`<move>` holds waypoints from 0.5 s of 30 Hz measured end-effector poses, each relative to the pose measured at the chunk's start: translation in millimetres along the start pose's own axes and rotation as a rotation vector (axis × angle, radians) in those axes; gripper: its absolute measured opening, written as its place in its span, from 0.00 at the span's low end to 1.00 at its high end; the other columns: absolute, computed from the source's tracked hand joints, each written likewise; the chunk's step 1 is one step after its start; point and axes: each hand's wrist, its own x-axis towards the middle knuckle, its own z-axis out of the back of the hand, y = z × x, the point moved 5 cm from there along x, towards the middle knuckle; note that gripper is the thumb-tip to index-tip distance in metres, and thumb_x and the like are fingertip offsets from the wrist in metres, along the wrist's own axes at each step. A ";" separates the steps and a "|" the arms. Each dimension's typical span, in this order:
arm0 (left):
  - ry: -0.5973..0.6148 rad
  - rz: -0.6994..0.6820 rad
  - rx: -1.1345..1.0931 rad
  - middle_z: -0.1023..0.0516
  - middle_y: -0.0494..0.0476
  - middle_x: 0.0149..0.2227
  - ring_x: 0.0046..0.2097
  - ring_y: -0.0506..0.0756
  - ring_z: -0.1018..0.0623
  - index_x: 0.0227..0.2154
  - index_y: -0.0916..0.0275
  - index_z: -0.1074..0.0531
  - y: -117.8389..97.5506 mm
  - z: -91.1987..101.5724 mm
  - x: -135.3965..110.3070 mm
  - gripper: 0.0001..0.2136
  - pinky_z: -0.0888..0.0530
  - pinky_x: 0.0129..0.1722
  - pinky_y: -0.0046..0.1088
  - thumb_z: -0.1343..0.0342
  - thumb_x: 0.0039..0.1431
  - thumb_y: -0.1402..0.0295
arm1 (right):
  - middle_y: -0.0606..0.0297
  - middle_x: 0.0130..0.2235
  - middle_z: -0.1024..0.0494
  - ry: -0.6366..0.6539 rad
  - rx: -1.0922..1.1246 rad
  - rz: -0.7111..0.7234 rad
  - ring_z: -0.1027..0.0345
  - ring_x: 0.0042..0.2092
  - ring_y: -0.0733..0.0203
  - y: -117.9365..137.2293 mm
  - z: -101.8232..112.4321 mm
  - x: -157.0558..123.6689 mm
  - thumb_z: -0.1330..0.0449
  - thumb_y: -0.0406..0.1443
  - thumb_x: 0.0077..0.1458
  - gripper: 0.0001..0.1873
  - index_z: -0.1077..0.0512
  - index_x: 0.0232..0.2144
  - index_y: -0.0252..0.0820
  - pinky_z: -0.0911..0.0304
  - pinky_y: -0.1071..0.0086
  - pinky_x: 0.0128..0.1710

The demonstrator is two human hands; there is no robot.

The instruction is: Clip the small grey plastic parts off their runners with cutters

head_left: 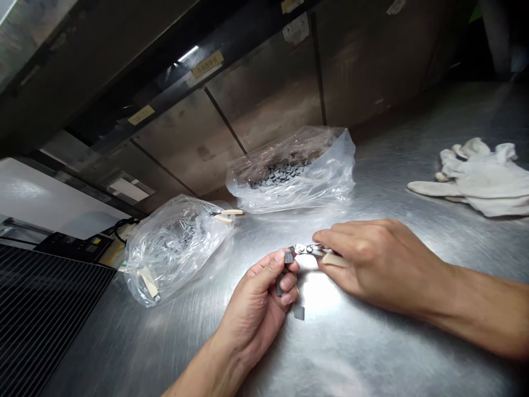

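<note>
Nippers (305,250) sit centre frame, our right hand (378,264) with its grip closed round the cream handles, tips just beside a grey block (288,257). Our left hand (258,292) grips that block between thumb and fingers. Loose block (298,312) lies on the steel tabletop (372,358) below. We should keep the pinch firm and the block steady.

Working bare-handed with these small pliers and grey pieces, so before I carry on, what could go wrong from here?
The pliers in the right hand sit close to the bare fingers of the left hand, so a pinch seems possible. The small grey pieces could also slip: a loose piece lies on the steel table.
</note>
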 end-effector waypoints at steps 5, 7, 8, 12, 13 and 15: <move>0.001 0.010 -0.008 0.26 0.56 0.31 0.26 0.44 0.33 0.37 0.71 0.21 -0.3 -0.5 0.5 0.06 0.34 0.23 0.17 0.36 0.61 0.73 | 0.66 0.30 0.24 -0.035 -0.033 -0.013 0.29 0.34 0.55 -6.9 3.3 4.4 0.43 0.34 0.56 0.08 0.24 0.34 0.41 0.49 0.62 0.33; 0.004 0.009 -0.019 0.26 0.56 0.31 0.26 0.44 0.33 0.35 0.71 0.21 -0.4 -1.1 0.8 0.05 0.34 0.22 0.17 0.36 0.61 0.72 | 0.66 0.30 0.25 -0.036 -0.036 0.029 0.31 0.34 0.55 -5.2 3.8 5.4 0.44 0.33 0.55 0.09 0.24 0.35 0.41 0.48 0.62 0.34; 0.004 0.010 -0.022 0.26 0.56 0.31 0.26 0.44 0.33 0.35 0.71 0.21 -0.3 -1.2 0.8 0.05 0.34 0.22 0.17 0.36 0.61 0.73 | 0.66 0.30 0.25 -0.035 -0.042 0.049 0.32 0.34 0.55 -4.0 3.8 5.7 0.43 0.33 0.54 0.09 0.24 0.36 0.41 0.48 0.62 0.35; 0.002 0.007 -0.022 0.26 0.56 0.31 0.26 0.45 0.33 0.34 0.70 0.21 0.0 -1.2 0.7 0.05 0.34 0.23 0.17 0.34 0.59 0.72 | 0.66 0.30 0.27 -0.051 -0.083 0.106 0.34 0.34 0.55 -0.6 4.7 5.5 0.42 0.32 0.51 0.08 0.24 0.34 0.41 0.48 0.62 0.36; 0.003 0.004 -0.019 0.26 0.56 0.31 0.26 0.45 0.33 0.34 0.70 0.21 0.0 -1.2 0.7 0.05 0.34 0.23 0.17 0.34 0.59 0.72 | 0.66 0.30 0.27 -0.055 -0.087 0.106 0.34 0.34 0.55 -0.8 4.8 5.4 0.42 0.32 0.51 0.07 0.25 0.33 0.41 0.48 0.62 0.36; 0.005 -0.003 -0.015 0.26 0.56 0.31 0.26 0.44 0.33 0.35 0.70 0.20 0.1 -1.0 0.6 0.05 0.34 0.23 0.17 0.34 0.59 0.72 | 0.66 0.30 0.27 -0.050 -0.084 0.081 0.33 0.34 0.55 -2.7 4.1 5.2 0.42 0.32 0.52 0.07 0.25 0.34 0.41 0.48 0.63 0.36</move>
